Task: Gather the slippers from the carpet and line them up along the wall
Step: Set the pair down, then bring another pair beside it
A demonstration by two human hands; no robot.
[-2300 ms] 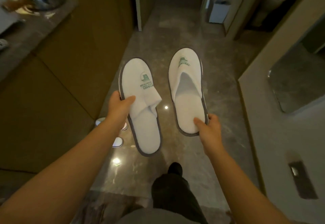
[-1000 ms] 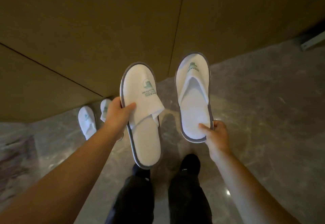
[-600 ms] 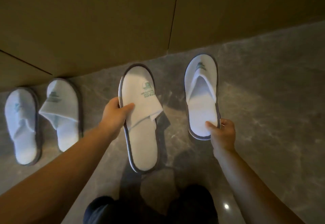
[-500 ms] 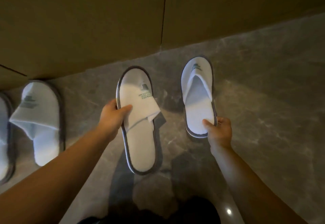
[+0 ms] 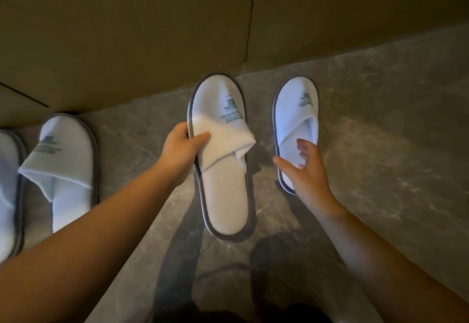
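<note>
Left hand (image 5: 181,149) grips a white slipper (image 5: 223,160); right hand (image 5: 304,168) hovers spread over its floor-set mate (image 5: 295,119); lower it parallel, toe toward the wall (image 5: 152,31).

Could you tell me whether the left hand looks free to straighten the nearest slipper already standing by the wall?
Probably not yet: the left hand is shut on a slipper. The path to the placed slipper looks clear.

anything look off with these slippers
The slipper held in the left hand has its top flap folded back and bunched to one side. The slipper under the open right hand lies flat near the wall.
</note>
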